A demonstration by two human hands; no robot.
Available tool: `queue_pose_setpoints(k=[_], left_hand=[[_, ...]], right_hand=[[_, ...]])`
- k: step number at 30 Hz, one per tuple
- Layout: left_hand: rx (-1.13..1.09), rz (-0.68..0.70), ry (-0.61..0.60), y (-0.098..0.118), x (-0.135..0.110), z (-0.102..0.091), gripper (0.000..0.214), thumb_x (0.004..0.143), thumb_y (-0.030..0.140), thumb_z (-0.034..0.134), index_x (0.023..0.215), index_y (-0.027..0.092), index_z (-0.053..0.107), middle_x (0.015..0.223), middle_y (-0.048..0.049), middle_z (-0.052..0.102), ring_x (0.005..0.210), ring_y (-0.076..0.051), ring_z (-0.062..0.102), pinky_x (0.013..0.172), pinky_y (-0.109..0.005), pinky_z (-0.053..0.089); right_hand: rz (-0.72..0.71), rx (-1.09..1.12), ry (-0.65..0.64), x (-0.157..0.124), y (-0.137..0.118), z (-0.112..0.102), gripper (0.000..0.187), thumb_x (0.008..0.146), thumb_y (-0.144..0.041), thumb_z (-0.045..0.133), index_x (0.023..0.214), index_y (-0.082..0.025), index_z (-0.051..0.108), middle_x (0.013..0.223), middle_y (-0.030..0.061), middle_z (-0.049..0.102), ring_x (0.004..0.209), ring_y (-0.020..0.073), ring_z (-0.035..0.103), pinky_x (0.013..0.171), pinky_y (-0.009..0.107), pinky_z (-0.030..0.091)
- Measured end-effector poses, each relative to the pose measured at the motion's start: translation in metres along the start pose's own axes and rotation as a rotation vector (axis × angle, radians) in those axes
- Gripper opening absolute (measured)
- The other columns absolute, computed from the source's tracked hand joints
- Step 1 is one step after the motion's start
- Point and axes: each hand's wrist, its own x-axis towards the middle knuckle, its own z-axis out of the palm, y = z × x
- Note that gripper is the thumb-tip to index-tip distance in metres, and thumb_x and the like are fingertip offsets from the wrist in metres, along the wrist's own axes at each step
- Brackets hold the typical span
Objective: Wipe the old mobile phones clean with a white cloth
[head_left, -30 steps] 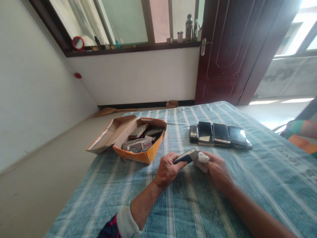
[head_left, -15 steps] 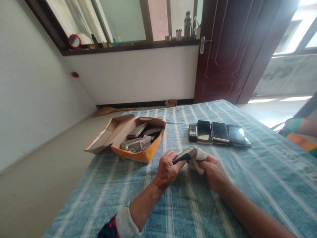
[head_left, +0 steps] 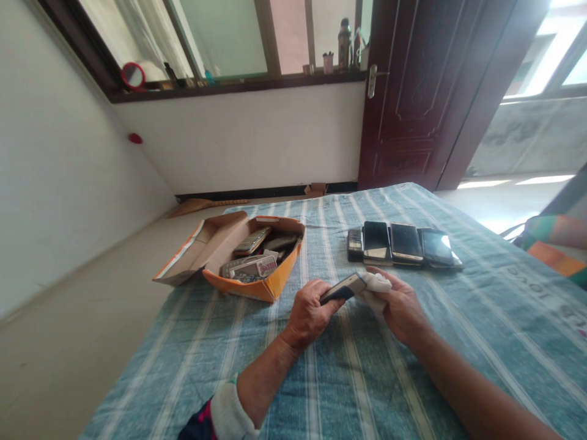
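Observation:
My left hand point(head_left: 310, 311) is closed around a dark mobile phone point(head_left: 343, 288), held tilted just above the striped cloth. My right hand point(head_left: 400, 304) grips a wad of white cloth point(head_left: 376, 283) and presses it against the phone's far end. Both hands hover over the blue striped sheet point(head_left: 348, 366) near the middle of the bed. A row of several phones point(head_left: 401, 244) lies flat on the sheet just beyond my hands.
An open orange cardboard box point(head_left: 270, 284) with several more phones inside sits to the left, its lid point(head_left: 202, 247) folded out over the bed's edge. A dark wooden door point(head_left: 422, 91) stands behind. The windowsill point(head_left: 238, 85) holds small items.
My right hand with the white cloth slid along the phone's end, first back toward me, then forward again. The left hand kept holding the phone in place.

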Motion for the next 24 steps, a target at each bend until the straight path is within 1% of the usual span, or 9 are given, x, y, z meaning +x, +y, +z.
queue_pose_setpoints(k=[4, 8, 12, 14, 19, 21, 24], left_hand=[[0.017, 0.002, -0.012, -0.001, -0.001, 0.0, 0.016, 0.078, 0.03, 0.066, 0.069, 0.017, 0.062, 0.068, -0.0003, 0.056, 0.07, -0.015, 0.054, 0.063, -0.025, 0.04], [0.027, 0.008, -0.005, -0.002, -0.001, 0.001, 0.016, 0.077, 0.028, 0.067, 0.068, 0.018, 0.061, 0.067, 0.0002, 0.056, 0.069, -0.015, 0.053, 0.062, -0.025, 0.04], [0.046, 0.015, 0.001, -0.002, -0.002, 0.001, 0.016, 0.076, 0.025, 0.068, 0.065, 0.017, 0.059, 0.066, 0.0005, 0.055, 0.068, -0.015, 0.053, 0.062, -0.025, 0.04], [0.05, 0.022, 0.002, -0.001, -0.002, 0.001, 0.015, 0.077, 0.025, 0.068, 0.066, 0.017, 0.06, 0.067, 0.0003, 0.056, 0.069, -0.015, 0.053, 0.062, -0.025, 0.04], [0.046, 0.038, 0.024, -0.001, -0.002, 0.001, 0.015, 0.077, 0.027, 0.068, 0.068, 0.017, 0.061, 0.067, -0.0004, 0.057, 0.071, -0.016, 0.054, 0.064, -0.026, 0.041], [0.037, 0.042, 0.031, -0.001, -0.002, 0.001, 0.015, 0.078, 0.027, 0.068, 0.069, 0.017, 0.062, 0.068, -0.0007, 0.058, 0.072, -0.016, 0.055, 0.065, -0.026, 0.041], [0.03, 0.054, 0.043, -0.001, -0.002, 0.001, 0.015, 0.079, 0.029, 0.067, 0.069, 0.017, 0.062, 0.068, -0.0011, 0.058, 0.072, -0.016, 0.055, 0.066, -0.026, 0.041]], right_hand=[[-0.009, 0.005, -0.019, 0.001, -0.002, -0.001, 0.045, 0.057, -0.023, 0.084, 0.099, -0.018, 0.07, 0.088, 0.0049, 0.073, 0.079, 0.0169, 0.066, 0.073, 0.028, 0.052], [-0.042, -0.026, 0.001, 0.001, -0.002, -0.001, 0.042, 0.058, -0.026, 0.084, 0.097, -0.018, 0.07, 0.088, 0.0053, 0.073, 0.079, 0.0182, 0.065, 0.07, 0.029, 0.052], [-0.038, -0.064, 0.007, 0.001, -0.003, -0.001, 0.043, 0.057, -0.027, 0.084, 0.097, -0.018, 0.071, 0.087, 0.0051, 0.072, 0.079, 0.0195, 0.065, 0.071, 0.031, 0.051], [-0.038, -0.118, 0.008, -0.001, -0.004, 0.0, 0.042, 0.057, -0.028, 0.084, 0.096, -0.018, 0.072, 0.086, 0.0046, 0.072, 0.079, 0.0198, 0.064, 0.071, 0.032, 0.05], [-0.098, -0.295, 0.013, -0.008, -0.007, 0.007, 0.035, 0.058, -0.034, 0.081, 0.088, -0.017, 0.075, 0.084, 0.0051, 0.071, 0.075, 0.0193, 0.06, 0.07, 0.032, 0.047], [-0.093, -0.286, -0.004, -0.009, -0.006, 0.009, 0.033, 0.059, -0.035, 0.08, 0.087, -0.018, 0.075, 0.079, 0.0041, 0.07, 0.073, 0.0185, 0.059, 0.068, 0.032, 0.046], [-0.053, -0.194, -0.046, -0.008, 0.0, 0.009, 0.029, 0.061, -0.031, 0.078, 0.087, -0.019, 0.074, 0.076, 0.0023, 0.068, 0.072, 0.0177, 0.058, 0.068, 0.031, 0.045]])
